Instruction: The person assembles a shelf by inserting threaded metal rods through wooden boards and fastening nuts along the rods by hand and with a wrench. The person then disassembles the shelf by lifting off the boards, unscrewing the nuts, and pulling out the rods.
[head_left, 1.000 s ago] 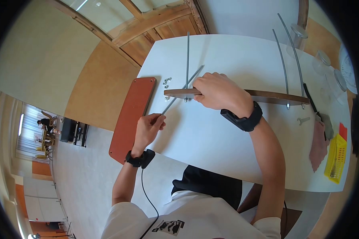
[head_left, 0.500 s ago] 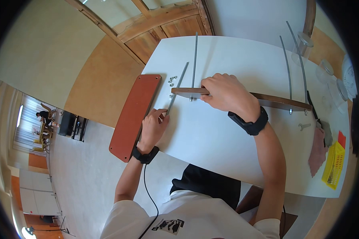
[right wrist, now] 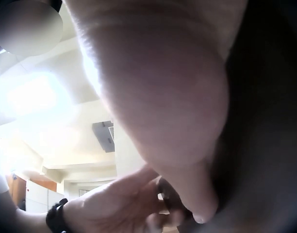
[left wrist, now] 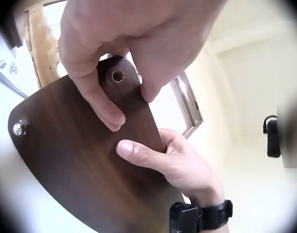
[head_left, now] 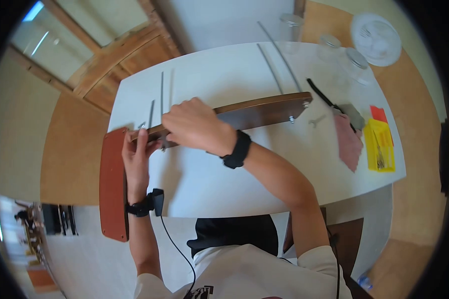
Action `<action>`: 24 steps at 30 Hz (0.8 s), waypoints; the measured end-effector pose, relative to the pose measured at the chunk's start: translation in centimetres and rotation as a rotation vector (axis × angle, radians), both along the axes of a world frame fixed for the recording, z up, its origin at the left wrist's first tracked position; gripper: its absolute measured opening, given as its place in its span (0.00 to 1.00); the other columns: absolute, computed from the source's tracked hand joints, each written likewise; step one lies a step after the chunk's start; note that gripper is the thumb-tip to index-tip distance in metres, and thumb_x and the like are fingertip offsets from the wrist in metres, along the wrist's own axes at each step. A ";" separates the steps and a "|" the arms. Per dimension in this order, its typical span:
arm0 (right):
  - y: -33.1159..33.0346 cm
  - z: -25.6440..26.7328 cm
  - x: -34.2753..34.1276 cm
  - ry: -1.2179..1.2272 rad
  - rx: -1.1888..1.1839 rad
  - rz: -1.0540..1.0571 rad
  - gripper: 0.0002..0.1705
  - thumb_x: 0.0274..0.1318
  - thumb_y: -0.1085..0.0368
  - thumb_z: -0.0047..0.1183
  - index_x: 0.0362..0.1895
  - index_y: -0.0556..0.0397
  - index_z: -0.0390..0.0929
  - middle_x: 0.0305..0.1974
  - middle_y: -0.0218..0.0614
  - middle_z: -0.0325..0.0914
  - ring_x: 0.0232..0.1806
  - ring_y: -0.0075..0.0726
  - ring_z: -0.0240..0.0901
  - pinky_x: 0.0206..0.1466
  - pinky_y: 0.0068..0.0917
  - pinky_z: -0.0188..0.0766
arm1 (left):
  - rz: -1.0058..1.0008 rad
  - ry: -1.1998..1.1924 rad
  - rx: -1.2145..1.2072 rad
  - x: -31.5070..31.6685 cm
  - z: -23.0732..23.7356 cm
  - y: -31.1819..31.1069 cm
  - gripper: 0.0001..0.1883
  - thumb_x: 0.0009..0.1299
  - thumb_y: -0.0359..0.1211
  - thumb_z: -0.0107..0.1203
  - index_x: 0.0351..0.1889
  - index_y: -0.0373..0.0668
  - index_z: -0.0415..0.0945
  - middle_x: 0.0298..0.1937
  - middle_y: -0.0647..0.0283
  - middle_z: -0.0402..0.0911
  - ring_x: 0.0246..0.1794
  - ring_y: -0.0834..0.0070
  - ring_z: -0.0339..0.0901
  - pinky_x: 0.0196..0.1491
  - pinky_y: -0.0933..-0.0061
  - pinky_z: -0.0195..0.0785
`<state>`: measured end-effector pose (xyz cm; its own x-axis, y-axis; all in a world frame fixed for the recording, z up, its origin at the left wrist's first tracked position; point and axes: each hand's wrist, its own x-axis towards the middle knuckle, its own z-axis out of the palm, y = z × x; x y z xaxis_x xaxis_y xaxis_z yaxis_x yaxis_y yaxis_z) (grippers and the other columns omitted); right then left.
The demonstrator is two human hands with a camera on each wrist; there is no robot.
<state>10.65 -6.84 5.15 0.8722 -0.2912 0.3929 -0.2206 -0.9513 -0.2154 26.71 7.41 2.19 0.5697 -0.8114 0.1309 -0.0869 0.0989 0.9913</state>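
A dark brown wooden board [head_left: 254, 113] is held on edge above the white table, with metal rods standing out from its far side. My right hand [head_left: 197, 124] grips its upper edge left of the middle, thumb on the near face. My left hand [head_left: 136, 162] pinches the board's left end. The left wrist view shows its fingers around a corner with a bare hole [left wrist: 118, 76]; a shiny nut [left wrist: 20, 127] sits at another corner. Beyond the board's left end lies a loose grey rod [head_left: 151, 112]. Two nuts [head_left: 292, 119] show at the right end.
A red-brown board [head_left: 113, 184] lies at the table's left edge. To the right are a small wrench [head_left: 314, 122], a pink cloth [head_left: 346, 142], a black-handled tool [head_left: 322, 93] and a yellow basket [head_left: 393, 149]. Clear jars [head_left: 356, 60] stand at the back right.
My left hand has let go of the loose rod and moved to the corner of the brown board. My right hand keeps its grip. The head view has turned to the right.
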 end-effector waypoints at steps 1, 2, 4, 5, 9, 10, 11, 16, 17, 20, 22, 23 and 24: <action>0.2 0.1 -0.2 -0.032 0.003 0.002 0.17 0.52 0.52 0.68 0.31 0.53 0.81 0.29 0.42 0.82 0.34 0.54 0.82 0.36 0.46 0.73 | 0.003 0.013 -0.008 0.0 0.1 -0.2 0.14 0.81 0.39 0.55 0.54 0.40 0.70 0.46 0.59 0.83 0.40 0.72 0.86 0.49 0.73 0.81; 0.3 0.3 -0.8 -0.062 0.007 0.008 0.18 0.53 0.51 0.67 0.32 0.54 0.80 0.29 0.42 0.82 0.34 0.54 0.82 0.36 0.46 0.73 | 0.010 0.027 -0.014 -0.1 0.2 -0.2 0.14 0.81 0.38 0.56 0.55 0.39 0.70 0.46 0.59 0.83 0.40 0.72 0.86 0.48 0.73 0.81; -0.3 0.8 -2.3 -0.094 0.083 0.013 0.20 0.55 0.50 0.67 0.34 0.55 0.81 0.30 0.44 0.83 0.35 0.55 0.83 0.38 0.45 0.74 | 0.009 0.038 0.002 0.3 0.5 -0.4 0.13 0.81 0.38 0.55 0.54 0.39 0.72 0.46 0.60 0.83 0.41 0.73 0.86 0.48 0.74 0.82; -0.6 1.5 -3.0 -0.127 0.161 0.042 0.22 0.57 0.49 0.66 0.37 0.56 0.81 0.32 0.46 0.84 0.37 0.55 0.84 0.41 0.44 0.76 | -0.012 0.033 0.002 0.8 0.6 -0.4 0.12 0.81 0.38 0.55 0.52 0.39 0.72 0.46 0.60 0.83 0.41 0.73 0.86 0.48 0.74 0.82; -5.1 4.8 -9.5 -0.442 0.506 0.037 0.23 0.65 0.50 0.63 0.46 0.60 0.82 0.39 0.42 0.87 0.41 0.38 0.85 0.48 0.32 0.78 | -0.002 0.020 0.022 0.5 1.8 -1.5 0.10 0.81 0.38 0.55 0.42 0.41 0.71 0.40 0.62 0.81 0.35 0.74 0.85 0.48 0.73 0.83; -7.2 5.4 -11.5 -0.540 0.609 0.017 0.23 0.67 0.51 0.62 0.49 0.60 0.82 0.41 0.40 0.88 0.43 0.31 0.84 0.50 0.29 0.78 | -0.021 0.013 0.058 1.0 2.0 -1.5 0.10 0.81 0.38 0.55 0.41 0.42 0.71 0.39 0.62 0.81 0.34 0.74 0.85 0.49 0.73 0.83; -10.0 5.1 -13.6 -0.664 0.616 0.005 0.21 0.68 0.53 0.61 0.50 0.60 0.82 0.41 0.37 0.87 0.43 0.28 0.82 0.50 0.27 0.78 | -0.036 0.005 0.084 1.2 2.3 -1.6 0.11 0.81 0.38 0.55 0.38 0.43 0.70 0.38 0.62 0.81 0.34 0.73 0.86 0.49 0.72 0.83; -18.4 -0.5 -20.6 -0.556 0.528 -0.424 0.24 0.70 0.48 0.57 0.47 0.60 0.84 0.42 0.37 0.87 0.42 0.29 0.82 0.50 0.26 0.78 | -0.082 -0.002 0.086 2.6 2.5 -2.3 0.12 0.81 0.39 0.54 0.37 0.44 0.70 0.36 0.63 0.80 0.33 0.72 0.87 0.44 0.75 0.83; -18.0 -0.4 -20.8 -0.370 0.560 -0.522 0.27 0.69 0.46 0.56 0.44 0.61 0.85 0.42 0.39 0.87 0.39 0.31 0.83 0.48 0.26 0.78 | -0.076 0.002 0.082 3.0 2.3 -2.5 0.12 0.81 0.39 0.53 0.37 0.44 0.70 0.35 0.63 0.80 0.32 0.72 0.87 0.43 0.76 0.83; -17.0 -0.5 -19.9 -0.182 0.932 -0.482 0.29 0.69 0.44 0.55 0.43 0.61 0.85 0.41 0.38 0.88 0.38 0.29 0.82 0.46 0.25 0.77 | -0.092 0.011 0.116 3.9 2.3 -2.9 0.12 0.80 0.41 0.55 0.45 0.42 0.72 0.39 0.63 0.79 0.31 0.73 0.86 0.43 0.75 0.82; -17.4 -1.0 -19.5 -0.203 1.038 -0.372 0.23 0.70 0.45 0.56 0.44 0.54 0.85 0.38 0.30 0.85 0.35 0.22 0.76 0.42 0.22 0.74 | -0.084 -0.002 0.145 3.8 2.3 -3.1 0.12 0.80 0.42 0.56 0.46 0.43 0.73 0.39 0.65 0.78 0.32 0.74 0.85 0.43 0.77 0.81; -17.6 -1.1 -19.3 -0.193 1.036 -0.330 0.21 0.70 0.47 0.57 0.42 0.53 0.84 0.36 0.29 0.84 0.34 0.20 0.74 0.41 0.21 0.73 | -0.073 -0.003 0.168 3.5 2.7 -3.1 0.13 0.80 0.43 0.56 0.48 0.43 0.73 0.38 0.66 0.77 0.33 0.75 0.85 0.42 0.79 0.80; -17.8 -1.2 -19.1 -0.183 1.033 -0.290 0.19 0.70 0.49 0.57 0.40 0.52 0.84 0.34 0.28 0.84 0.32 0.19 0.72 0.39 0.21 0.71 | -0.068 -0.010 0.172 2.9 2.8 -3.1 0.13 0.80 0.43 0.56 0.48 0.43 0.73 0.38 0.66 0.77 0.33 0.75 0.85 0.42 0.79 0.80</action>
<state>-8.46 -24.59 3.90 0.6702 -0.7409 -0.0434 -0.2912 -0.2087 -0.9336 29.61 4.35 4.96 0.5122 -0.8588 -0.0078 -0.0954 -0.0659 0.9933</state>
